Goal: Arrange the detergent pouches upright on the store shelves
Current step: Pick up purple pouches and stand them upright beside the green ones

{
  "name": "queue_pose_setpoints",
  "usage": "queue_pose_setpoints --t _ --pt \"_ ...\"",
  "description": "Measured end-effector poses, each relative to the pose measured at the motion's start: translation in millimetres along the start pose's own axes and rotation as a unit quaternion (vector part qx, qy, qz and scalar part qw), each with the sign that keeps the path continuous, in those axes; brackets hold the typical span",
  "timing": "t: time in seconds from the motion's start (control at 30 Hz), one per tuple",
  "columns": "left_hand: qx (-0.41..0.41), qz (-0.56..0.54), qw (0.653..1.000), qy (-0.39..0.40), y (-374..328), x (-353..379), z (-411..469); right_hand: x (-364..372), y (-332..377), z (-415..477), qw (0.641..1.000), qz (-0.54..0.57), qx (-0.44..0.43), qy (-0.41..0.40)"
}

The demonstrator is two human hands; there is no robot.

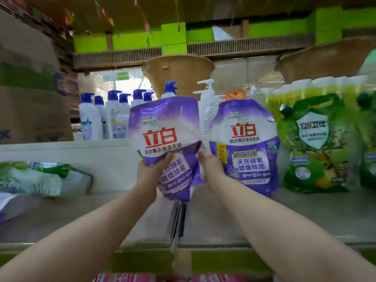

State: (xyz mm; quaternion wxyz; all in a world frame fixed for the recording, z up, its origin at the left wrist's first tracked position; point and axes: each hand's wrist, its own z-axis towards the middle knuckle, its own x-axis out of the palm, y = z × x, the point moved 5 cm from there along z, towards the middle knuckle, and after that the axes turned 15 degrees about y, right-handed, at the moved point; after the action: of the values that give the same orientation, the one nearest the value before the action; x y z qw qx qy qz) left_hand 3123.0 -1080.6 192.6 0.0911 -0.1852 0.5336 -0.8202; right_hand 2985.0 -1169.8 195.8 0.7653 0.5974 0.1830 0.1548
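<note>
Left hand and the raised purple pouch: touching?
Touching. Head view shows the left hand gripping the raised purple pouch, thumb across its front.

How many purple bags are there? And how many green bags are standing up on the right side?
Purple pouches: 2, the held purple pouch and the standing purple pouch.
Green pouches standing at the right: 2, the green pouch and the cut-off green pouch at the picture's edge.
Total: 4
</note>
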Motion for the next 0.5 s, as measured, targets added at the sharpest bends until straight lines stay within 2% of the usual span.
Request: queue_pose_setpoints --t 0.07,0.13,0.23,0.3,0.37,0.5 --pt "0.0 -0.02 0.998 -0.061 -1.0 -6.2 12.2 1.8 -6.6 4.9 0.998 -0.058 0.022 0.006" --pt "-0.023 0.071 0.988 -0.134 -6.2 -6.9 14.6 6.5 -7.3 7.8 0.988 -0.149 0.028 0.005" --pt "-0.062 0.185 0.964 -0.179 -8.4 -7.6 19.4 17.9 0.4 3.8 0.969 -0.247 0.017 0.013" --pt "-0.055 0.203 0.963 -0.17 -10.2 -4.5 21.6 18.4 1.4 3.0 0.957 -0.287 0.036 0.006" --pt "-0.055 0.205 0.965 -0.152 -4.9 -3.5 25.1 12.1 0.0 7.9 0.953 -0.303 0.02 -0.016" --pt "-0.046 0.207 0.973 -0.089 2.4 -2.1 20.4 -8.2 1.0 13.3 0.976 -0.206 -0.009 -0.065"
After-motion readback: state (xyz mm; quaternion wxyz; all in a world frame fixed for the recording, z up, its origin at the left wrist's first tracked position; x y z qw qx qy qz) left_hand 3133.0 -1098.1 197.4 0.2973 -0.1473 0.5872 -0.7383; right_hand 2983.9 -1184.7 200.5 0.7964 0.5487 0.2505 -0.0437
